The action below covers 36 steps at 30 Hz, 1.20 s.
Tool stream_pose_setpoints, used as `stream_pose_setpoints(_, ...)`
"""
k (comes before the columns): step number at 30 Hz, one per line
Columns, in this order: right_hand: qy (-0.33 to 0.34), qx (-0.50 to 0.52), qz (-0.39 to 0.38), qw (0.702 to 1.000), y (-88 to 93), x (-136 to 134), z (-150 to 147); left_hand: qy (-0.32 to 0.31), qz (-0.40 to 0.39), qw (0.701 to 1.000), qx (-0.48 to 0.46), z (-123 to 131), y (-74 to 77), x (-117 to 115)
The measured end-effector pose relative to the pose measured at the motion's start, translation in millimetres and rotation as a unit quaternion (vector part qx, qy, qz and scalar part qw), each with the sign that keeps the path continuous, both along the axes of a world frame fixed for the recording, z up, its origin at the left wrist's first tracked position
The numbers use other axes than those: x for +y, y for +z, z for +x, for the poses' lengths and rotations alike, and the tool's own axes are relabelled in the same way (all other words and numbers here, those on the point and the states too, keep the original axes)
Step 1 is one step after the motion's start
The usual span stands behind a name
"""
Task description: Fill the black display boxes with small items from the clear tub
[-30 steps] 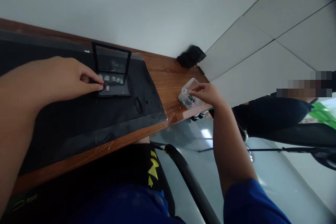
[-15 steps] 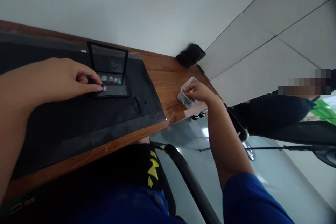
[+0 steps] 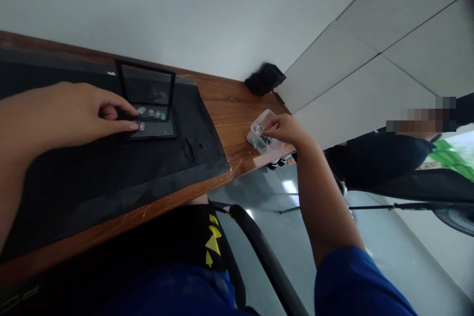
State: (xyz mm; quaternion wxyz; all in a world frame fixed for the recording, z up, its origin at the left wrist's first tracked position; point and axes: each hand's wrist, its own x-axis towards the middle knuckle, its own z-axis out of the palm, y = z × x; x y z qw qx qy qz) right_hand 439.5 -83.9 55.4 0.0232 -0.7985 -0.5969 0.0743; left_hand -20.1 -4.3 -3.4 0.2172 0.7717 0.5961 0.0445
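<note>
One curved black padded armrest below the brown wooden table's front edge. On black sheeting: left hand, thumb and forefinger narrowly parted, thumb right at one small pinkish piece in the flat black case; four pale pieces show behind, lid raised. Bare wood, then right hand, fingertips narrow, grip unclear, at the clear plastic box near the edge. Farther: black blocky object, white wall.
</note>
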Motion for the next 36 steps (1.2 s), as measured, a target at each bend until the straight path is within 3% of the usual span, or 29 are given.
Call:
stream_pose_setpoints(6, 0.006, 0.034, 0.023, 0.999, -5.4, -3.8, 7.0, 0.010, 0.010, 1.000, 0.021, 1.3, 3.2, -1.0)
stream_pose_setpoints(12, 0.053, 0.142, 0.138, 0.979, 5.0, -15.5, -2.9, 0.003, 0.049, 0.999, 0.012, -2.5, 2.8, 0.8)
stream_pose_setpoints(15, 0.121, 0.192, 0.210, 0.951, 10.5, -21.0, -32.5, 0.013, 0.076, 0.997, -0.023, 2.8, 12.1, -8.9)
stream_pose_setpoints(18, 0.231, 0.247, 0.248, 0.908, 8.9, -18.5, -75.3, -0.015, 0.112, 0.988, -0.102, 10.6, 26.1, -24.9)
stream_pose_setpoints(21, 0.337, 0.293, 0.253, 0.858, 0.5, -5.2, -119.1, -0.032, 0.130, 0.972, -0.194, 16.7, 35.3, -36.8)
stream_pose_setpoints(24, 0.393, 0.326, 0.281, 0.813, -12.9, 14.3, -156.3, -0.034, 0.122, 0.949, -0.290, 20.9, 35.8, -40.1)
stream_pose_setpoints(27, 0.396, 0.359, 0.318, 0.783, -26.2, 31.2, -184.5, -0.054, 0.076, 0.915, -0.392, 26.1, 31.5, -38.6)
stream_pose_setpoints(32, 0.341, 0.343, 0.347, 0.803, -38.3, 42.5, -211.1, -0.047, 0.086, 0.837, -0.539, 34.8, 23.1, -37.6)
stream_pose_setpoints(36, 0.344, 0.330, 0.357, 0.803, -47.9, 44.7, -219.9, -0.008, 0.148, 0.846, -0.512, 35.6, 18.8, -39.3)
